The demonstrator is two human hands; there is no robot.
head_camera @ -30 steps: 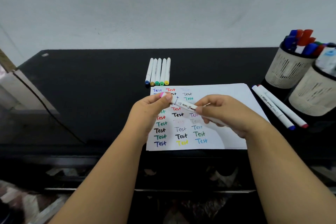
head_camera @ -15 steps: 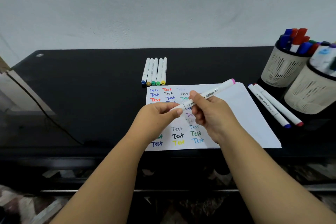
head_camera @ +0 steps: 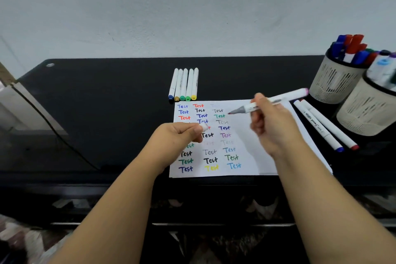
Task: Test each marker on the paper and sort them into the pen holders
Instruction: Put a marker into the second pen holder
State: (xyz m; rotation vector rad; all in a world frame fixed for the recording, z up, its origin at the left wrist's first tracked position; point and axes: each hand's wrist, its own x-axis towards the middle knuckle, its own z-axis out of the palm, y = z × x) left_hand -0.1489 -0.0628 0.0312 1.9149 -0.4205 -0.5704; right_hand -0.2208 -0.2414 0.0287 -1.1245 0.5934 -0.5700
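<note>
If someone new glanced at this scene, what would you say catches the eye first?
Most likely the white paper in the middle of the black table, covered in rows of the word "Test" in many colours. Just above it, the right hand holds an uncapped marker, tip towards the paper, while the left hand pinches its cap. Two holders crammed with markers stand far right.

The white sheet of paper [head_camera: 252,156] on the black desk [head_camera: 107,103] carries the handwritten word "Test" many times, in three columns, in blue, red, black, green, purple, grey, yellow and light blue ink. Some faint entries are hard to read. The white blue-tipped marker [head_camera: 317,126] lying right of the sheet bears slanted print, too small to read. The coloured end caps of the five white markers [head_camera: 185,83] above the sheet carry small codes, illegible.
</note>
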